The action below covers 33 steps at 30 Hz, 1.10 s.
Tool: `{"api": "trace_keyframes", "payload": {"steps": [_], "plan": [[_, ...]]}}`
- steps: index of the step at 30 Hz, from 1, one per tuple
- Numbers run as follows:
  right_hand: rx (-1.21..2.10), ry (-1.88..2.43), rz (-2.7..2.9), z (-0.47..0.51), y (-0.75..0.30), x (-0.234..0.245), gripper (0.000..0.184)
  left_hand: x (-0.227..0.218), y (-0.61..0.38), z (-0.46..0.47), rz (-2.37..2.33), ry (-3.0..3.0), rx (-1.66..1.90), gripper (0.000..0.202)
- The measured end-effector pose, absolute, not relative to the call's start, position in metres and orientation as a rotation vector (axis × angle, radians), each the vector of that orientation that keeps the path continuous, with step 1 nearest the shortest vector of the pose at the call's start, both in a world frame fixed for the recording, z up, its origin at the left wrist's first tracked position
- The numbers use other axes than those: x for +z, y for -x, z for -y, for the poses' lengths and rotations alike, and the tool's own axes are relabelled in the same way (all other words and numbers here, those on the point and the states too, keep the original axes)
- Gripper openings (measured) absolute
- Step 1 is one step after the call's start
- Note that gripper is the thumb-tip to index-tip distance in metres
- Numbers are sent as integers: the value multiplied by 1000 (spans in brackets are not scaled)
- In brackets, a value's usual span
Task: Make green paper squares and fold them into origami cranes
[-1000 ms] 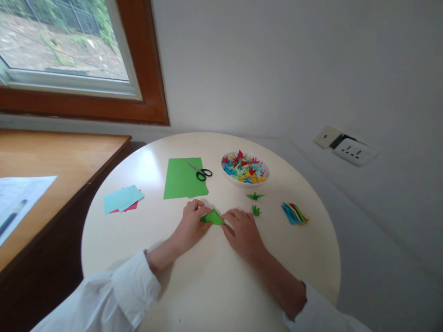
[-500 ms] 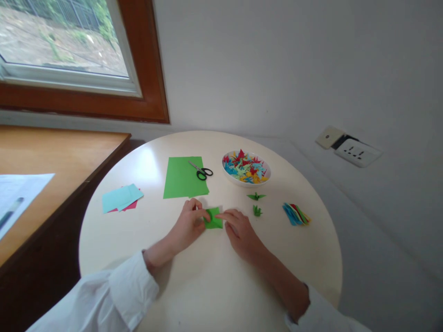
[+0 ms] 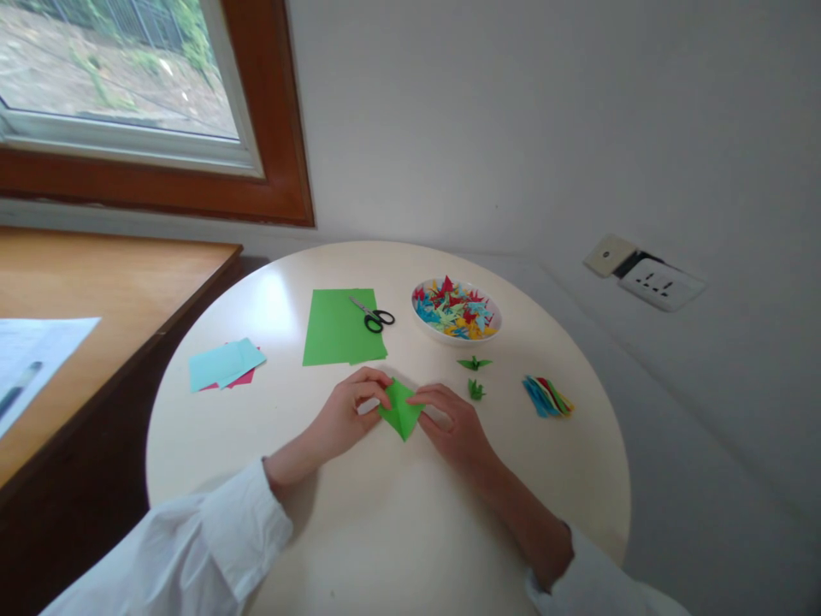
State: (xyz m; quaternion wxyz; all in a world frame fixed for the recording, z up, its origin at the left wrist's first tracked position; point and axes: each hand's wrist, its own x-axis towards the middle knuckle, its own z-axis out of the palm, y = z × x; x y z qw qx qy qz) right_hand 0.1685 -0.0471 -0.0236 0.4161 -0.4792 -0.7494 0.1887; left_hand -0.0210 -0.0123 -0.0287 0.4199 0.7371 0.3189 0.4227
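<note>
Between my hands is a small square of green paper (image 3: 403, 412), turned corner-down so it looks like a diamond, with a crease running down it. My left hand (image 3: 350, 406) pinches its left corner between thumb and fingers. On the opposite corner, my right hand (image 3: 452, 419) grips the paper the same way. Just right of my right hand lie two small folded green paper pieces: a winged paper crane (image 3: 475, 364) and a more compact one (image 3: 475, 390).
Behind my hands lie a green sheet (image 3: 333, 329) and black-handled scissors (image 3: 375, 319). A white bowl (image 3: 452, 340) is heaped with colourful paper cranes. Light blue and red papers (image 3: 227, 364) rest at left, a fanned paper stack (image 3: 547, 397) at right. A wooden desk (image 3: 115, 274) stands beyond the table's left edge.
The green paper has turned from lying square to a corner-down diamond. Both hands have shifted their fingers to its left and right corners.
</note>
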Motion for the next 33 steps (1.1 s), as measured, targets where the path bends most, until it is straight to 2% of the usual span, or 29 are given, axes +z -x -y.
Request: {"api": "trace_keyframes", "payload": {"steps": [10, 16, 20, 33], "plan": [[374, 1179, 1772, 47, -170, -21, 17, -30, 22, 9, -933, -1977, 1144, 7], [332, 1189, 1739, 48, -171, -19, 14, -30, 21, 9, -903, -1802, 1116, 13], [350, 1233, 1720, 48, -171, -21, 13, -25, 20, 12, -945, -1749, 1004, 12], [469, 1236, 1734, 48, -169, -34, 11, -21, 19, 18, -1030, -2047, 951, 9]]}}
